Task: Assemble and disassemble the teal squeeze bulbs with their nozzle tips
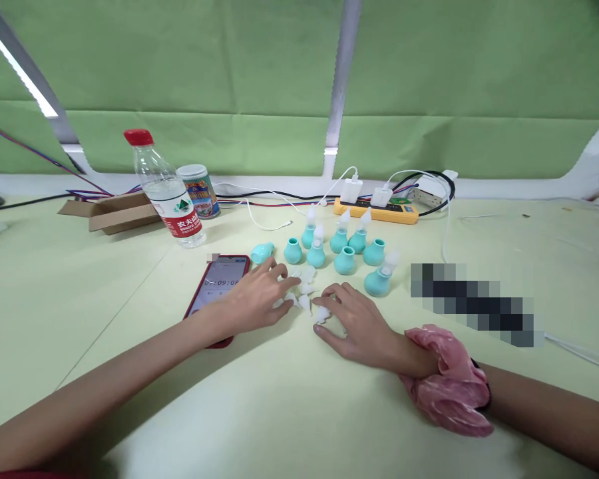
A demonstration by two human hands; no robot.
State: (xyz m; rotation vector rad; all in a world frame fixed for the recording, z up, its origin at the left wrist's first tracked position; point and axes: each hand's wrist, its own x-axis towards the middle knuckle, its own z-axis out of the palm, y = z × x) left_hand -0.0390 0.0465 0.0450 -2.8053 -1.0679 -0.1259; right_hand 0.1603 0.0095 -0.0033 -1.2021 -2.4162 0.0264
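Observation:
My left hand (260,296) is palm down with fingers apart, its fingertips at a small loose group of translucent white nozzle tips (305,305). Facing it from the right is my right hand (362,327), thumb and index finger spread around one white tip at the group's near side; I see no firm grip. Behind the hands stand several teal squeeze bulbs. Some have open necks, like the teal bulb (345,261); others carry a clear tip, like the fitted bulb (316,251). One tipped bulb (378,282) leans at the right, and another teal bulb (262,253) lies on its side.
Under my left forearm lies a phone (219,286) showing a timer. A water bottle (172,206), a can (199,193) and an open cardboard box (122,214) stand back left. A yellow power strip (379,211) with chargers and cables runs along the back. A blurred dark object (474,303) lies right.

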